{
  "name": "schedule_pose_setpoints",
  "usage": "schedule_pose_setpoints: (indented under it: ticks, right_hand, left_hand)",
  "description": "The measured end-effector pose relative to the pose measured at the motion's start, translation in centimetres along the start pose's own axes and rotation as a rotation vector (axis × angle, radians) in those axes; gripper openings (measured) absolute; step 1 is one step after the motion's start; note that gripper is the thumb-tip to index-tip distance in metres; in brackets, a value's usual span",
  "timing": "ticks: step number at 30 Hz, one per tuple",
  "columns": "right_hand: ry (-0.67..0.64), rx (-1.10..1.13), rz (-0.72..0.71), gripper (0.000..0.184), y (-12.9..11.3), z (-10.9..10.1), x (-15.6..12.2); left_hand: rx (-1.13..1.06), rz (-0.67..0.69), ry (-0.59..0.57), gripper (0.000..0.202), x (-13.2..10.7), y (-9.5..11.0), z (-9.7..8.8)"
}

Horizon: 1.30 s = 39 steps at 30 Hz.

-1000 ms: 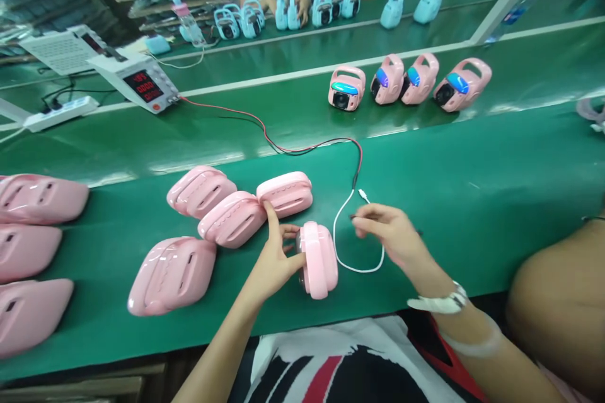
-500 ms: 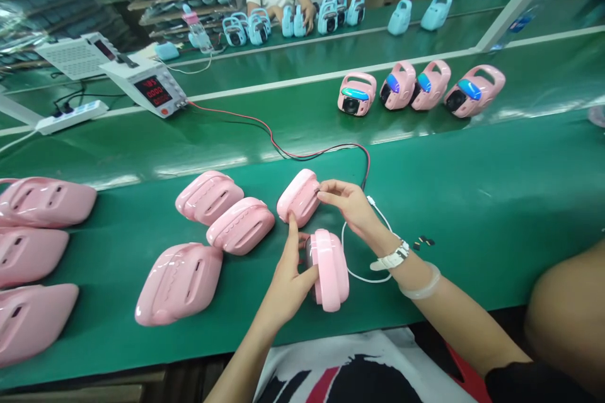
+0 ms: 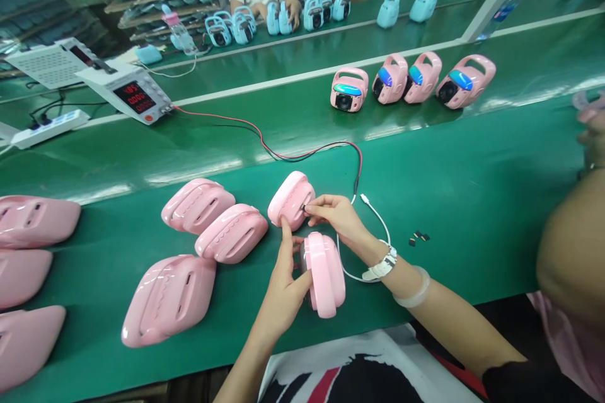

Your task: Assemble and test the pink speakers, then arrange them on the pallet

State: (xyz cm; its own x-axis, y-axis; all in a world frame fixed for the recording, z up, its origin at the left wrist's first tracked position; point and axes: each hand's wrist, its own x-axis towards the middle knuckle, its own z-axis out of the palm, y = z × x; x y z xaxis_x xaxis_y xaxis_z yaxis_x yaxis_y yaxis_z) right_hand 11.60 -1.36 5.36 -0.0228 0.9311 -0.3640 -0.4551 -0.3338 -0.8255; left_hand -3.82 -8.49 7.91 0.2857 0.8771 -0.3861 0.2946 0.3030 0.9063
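Two hands meet on one rounded pink plastic speaker shell (image 3: 289, 198), tipped up on the green belt mat (image 3: 472, 201) just beyond your wrists; its long axis runs away from you and to the right, and its right-hand edge faces your right hand (image 3: 336, 217), the nearer of the two. That hand's thumb and forefinger are pinched on a small dark piece (image 3: 305, 206) held against that edge; what it is cannot be told. Your left hand (image 3: 283, 286) lies open, forefinger stretched up to touch the shell's lower rim, thumb resting on a second pink shell standing upright (image 3: 325, 274) just beside it. A white looped cable (image 3: 378, 223) lies by your right wrist; more flat pink shells (image 3: 198, 201) lie to the left; four finished pink speakers (image 3: 347, 89) stand well apart on the far strip.
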Motion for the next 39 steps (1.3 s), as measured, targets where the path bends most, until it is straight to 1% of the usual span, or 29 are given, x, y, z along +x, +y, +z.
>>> schedule_pose_setpoints:
  ticks: [6, 9, 11, 12, 13, 14, 15, 16, 17, 18, 19, 20, 21, 23, 25, 27, 31, 35, 39]
  right_hand:
    - [0.013, 0.012, -0.026, 0.035, 0.1, 0.2, 0.0]
    - [0.010, -0.012, -0.031, 0.034, -0.1, 0.4, 0.3]
    - [0.007, -0.021, -0.045, 0.035, -0.2, 0.5, 0.6]
    - [0.004, -0.025, -0.059, 0.036, -0.2, 0.5, 0.7]
    - [0.000, -0.031, -0.075, 0.037, -0.1, 0.5, 0.8]
    - [-0.005, -0.040, -0.092, 0.037, 0.0, 0.5, 0.9]
    - [-0.012, -0.051, -0.109, 0.037, 0.1, 0.4, 0.9]
    - [-0.016, -0.064, -0.127, 0.037, 0.3, 0.3, 1.0]
    - [-0.017, -0.073, -0.145, 0.038, 0.5, 0.3, 1.1]
    - [-0.015, -0.081, -0.161, 0.038, 0.8, 0.2, 1.1]
    - [-0.008, -0.085, -0.174, 0.040, 1.0, 0.1, 1.2]
    - [0.000, -0.089, -0.185, 0.041, 1.2, 0.1, 1.2]
    - [0.007, -0.093, -0.191, 0.042, 1.4, 0.1, 1.3]
    - [0.014, -0.096, -0.196, 0.044, 1.5, 0.0, 1.4]
    - [0.001, -0.087, -0.192, 0.043, 1.5, -0.2, 1.4]
    - [-0.036, -0.052, -0.165, 0.043, 1.4, -0.6, 1.5]
    - [-0.115, 0.065, -0.071, 0.042, 1.3, -1.4, 1.8]
    - [-0.115, 0.098, -0.053, 0.040, 1.7, -1.5, 2.1]
    - [-0.106, 0.113, -0.045, 0.041, 1.8, -1.3, 2.3]
  left_hand:
    - [-0.017, -0.001, -0.006, 0.093, 0.2, 0.0, 0.1]
    - [-0.005, 0.012, -0.007, 0.091, -0.1, -0.1, 0.2]
    - [0.067, 0.035, -0.020, 0.084, -0.6, 0.2, -0.1]
    - [0.128, 0.054, -0.020, 0.077, -0.8, 0.6, -0.5]
    - [0.193, 0.084, 0.006, 0.066, -0.9, 1.2, -1.0]
    - [0.247, 0.130, 0.070, 0.052, -0.8, 1.9, -1.7]
    - [0.279, 0.192, 0.172, 0.040, -0.4, 2.6, -2.4]
    - [0.286, 0.271, 0.298, 0.033, 0.4, 3.5, -3.2]
    - [0.276, 0.362, 0.415, 0.031, 1.4, 4.3, -3.8]
    - [0.264, 0.450, 0.494, 0.031, 2.7, 5.0, -4.3]
    - [0.254, 0.521, 0.517, 0.032, 4.2, 5.5, -4.6]
    - [0.243, 0.558, 0.490, 0.033, 5.6, 5.9, -4.6]
    - [0.224, 0.560, 0.433, 0.035, 6.9, 6.1, -4.4]
    - [0.128, 0.482, 0.332, 0.037, 8.8, 6.0, -3.8]
    - [-0.006, 0.379, 0.284, 0.039, 9.7, 5.7, -3.2]
    - [-0.096, 0.326, 0.270, 0.041, 10.1, 5.2, -3.0]
    - [-0.155, 0.334, 0.313, 0.038, 10.8, 4.5, -3.3]
    - [-0.286, 0.295, 0.262, 0.044, 11.1, 3.9, -3.2]
    - [-0.306, 0.297, 0.277, 0.047, 11.0, 3.7, -2.9]
